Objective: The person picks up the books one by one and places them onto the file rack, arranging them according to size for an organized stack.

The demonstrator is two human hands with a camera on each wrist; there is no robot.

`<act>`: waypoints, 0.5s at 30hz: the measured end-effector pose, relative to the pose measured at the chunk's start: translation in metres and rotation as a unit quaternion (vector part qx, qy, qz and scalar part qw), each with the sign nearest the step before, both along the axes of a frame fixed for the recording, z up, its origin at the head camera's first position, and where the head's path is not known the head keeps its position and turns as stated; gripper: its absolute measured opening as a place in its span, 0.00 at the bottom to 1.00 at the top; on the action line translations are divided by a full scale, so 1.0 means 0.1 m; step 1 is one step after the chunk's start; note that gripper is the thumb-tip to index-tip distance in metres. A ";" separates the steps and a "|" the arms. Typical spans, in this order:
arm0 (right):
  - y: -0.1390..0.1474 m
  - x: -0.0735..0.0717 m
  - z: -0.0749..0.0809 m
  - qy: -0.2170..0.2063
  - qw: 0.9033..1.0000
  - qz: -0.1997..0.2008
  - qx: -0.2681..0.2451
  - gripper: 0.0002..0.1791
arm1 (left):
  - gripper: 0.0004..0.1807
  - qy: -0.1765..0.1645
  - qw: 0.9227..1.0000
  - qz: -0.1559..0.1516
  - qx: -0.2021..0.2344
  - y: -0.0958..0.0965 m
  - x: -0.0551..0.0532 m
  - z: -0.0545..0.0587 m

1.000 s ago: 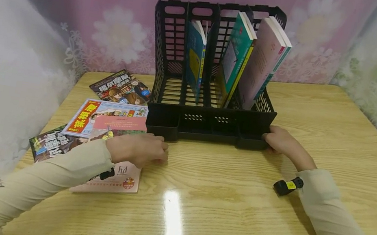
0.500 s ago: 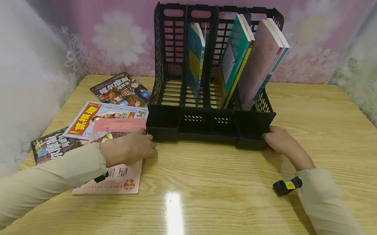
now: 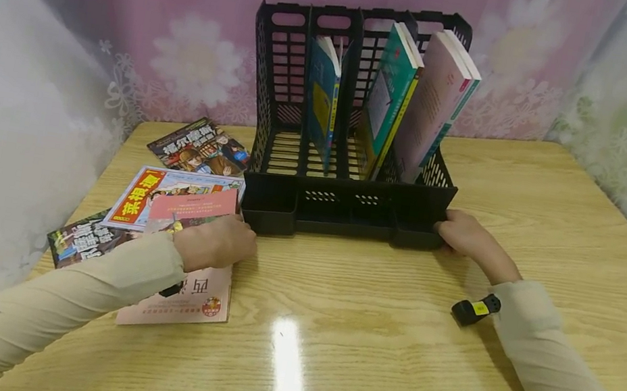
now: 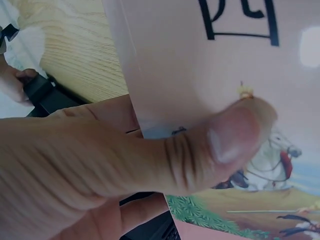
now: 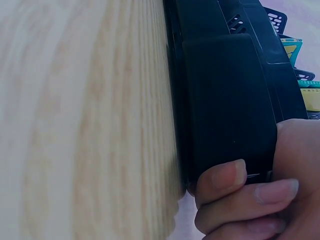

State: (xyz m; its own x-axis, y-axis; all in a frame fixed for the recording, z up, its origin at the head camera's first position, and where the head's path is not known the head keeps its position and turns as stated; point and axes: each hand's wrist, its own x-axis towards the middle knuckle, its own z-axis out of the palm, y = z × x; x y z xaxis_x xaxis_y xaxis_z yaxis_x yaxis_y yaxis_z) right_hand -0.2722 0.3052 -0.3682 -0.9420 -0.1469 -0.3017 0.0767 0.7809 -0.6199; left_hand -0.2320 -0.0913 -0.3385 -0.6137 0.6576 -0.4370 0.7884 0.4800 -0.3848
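Note:
My left hand is at the right edge of a pink-covered book lying on top of other books. In the left wrist view, the thumb lies across the book's cover while the fingers go under its edge, pinching it. My right hand holds the front right corner of a black desktop book rack. Curled fingers wrap that corner in the right wrist view. Inside the rack stand a blue book, a green book and pale pink books.
Left of the rack, a comic-style book, a blue-and-red book and a dark-covered book lie overlapping or near each other on the wooden table. A floral curtain hangs behind the rack.
My left hand has moved left from the table in front of the rack onto the pink book's right edge and now pinches it. My right hand stays at the rack's corner.

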 end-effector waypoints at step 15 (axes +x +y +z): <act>0.00 -0.02 -0.01 0.002 1.000 -0.001 0.009 0.13 | 0.21 -0.042 0.996 0.013 -0.075 -0.01 -0.06 0.26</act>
